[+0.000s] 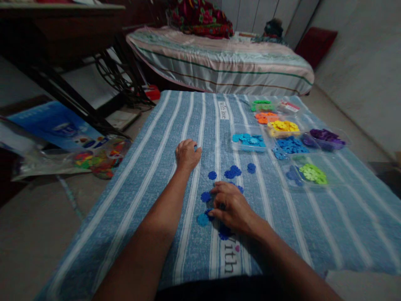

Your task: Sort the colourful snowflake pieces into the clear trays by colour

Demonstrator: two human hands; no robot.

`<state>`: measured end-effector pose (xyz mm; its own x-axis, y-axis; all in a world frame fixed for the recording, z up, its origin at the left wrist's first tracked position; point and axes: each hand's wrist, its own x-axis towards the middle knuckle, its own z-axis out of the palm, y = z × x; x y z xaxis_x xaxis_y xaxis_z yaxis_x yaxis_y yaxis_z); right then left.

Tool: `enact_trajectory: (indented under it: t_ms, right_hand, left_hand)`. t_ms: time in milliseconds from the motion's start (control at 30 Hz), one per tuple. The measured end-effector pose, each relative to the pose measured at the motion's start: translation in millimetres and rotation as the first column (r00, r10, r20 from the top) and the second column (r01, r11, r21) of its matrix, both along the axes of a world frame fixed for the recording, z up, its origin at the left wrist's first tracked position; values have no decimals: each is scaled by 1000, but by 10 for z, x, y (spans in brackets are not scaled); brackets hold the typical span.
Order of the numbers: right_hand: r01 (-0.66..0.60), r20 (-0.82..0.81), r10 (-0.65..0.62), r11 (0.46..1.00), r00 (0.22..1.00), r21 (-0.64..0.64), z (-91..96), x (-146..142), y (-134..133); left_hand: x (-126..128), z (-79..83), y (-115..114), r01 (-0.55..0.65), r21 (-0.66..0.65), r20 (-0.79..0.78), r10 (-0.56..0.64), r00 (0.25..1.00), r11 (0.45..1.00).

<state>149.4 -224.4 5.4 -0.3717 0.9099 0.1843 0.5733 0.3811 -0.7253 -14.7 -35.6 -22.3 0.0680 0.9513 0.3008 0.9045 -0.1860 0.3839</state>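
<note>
My left hand (188, 155) rests on the striped cloth with its fingers curled; a bit of blue shows at its fingertips, apparently a blue flower-shaped plastic disc (196, 147). My right hand (232, 205) is over scattered dark blue discs, its thumb and index finger apart. The thumb tip touches a dark blue disc (208, 215), which partly overlaps a lighter blue disc (202, 220). Near the index finger lies another dark blue disc (205, 196). Beyond this hand are a single disc (212, 175), a small cluster (233, 171) and one more disc (251, 168).
At the right stand clear plastic boxes with light blue (249, 141), yellow (283, 127), purple (327, 138) and lime green discs (313, 173). Orange (265, 118) and green discs (261, 103) sit farther back. A bag of colourful pieces (103, 156) lies left of the cloth-covered surface (150, 167).
</note>
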Motion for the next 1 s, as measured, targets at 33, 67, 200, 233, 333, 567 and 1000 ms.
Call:
enact_trajectory:
  t_ms: [33,67,200,233,333,567,1000]
  right_hand:
    - [25,-9,-25,999,1000,27,-24,12,8]
    - [49,-17,-48,998,999,51,-45,26,15]
    - [86,-49,-82,991,995,106,-66,104,60]
    - [94,-57,-88,989,995,116,-50,135,91]
    - [162,-95,-147,971,984,173,62,299,291]
    - [572,-227,-535,666,814,480,351,830,924]
    - [-271,319,216,953,923,138,124,-216,-62]
  left_hand:
    - [1,1,-1,0,1,-2,0,1000,1000]
    - [2,0,-1,-2,2,-3,2,1000,1000]
    - [0,-9,5,-6,9,3,6,1000,1000]
    - [-2,-13,9,-6,11,5,6,1000,1000]
    - [-10,-23,20,-3,15,16,3,1000,1000]
    - [-9,-25,20,7,17,30,-7,1000,1000]
    - [-1,-37,16,-6,13,17,6,1000,1000]
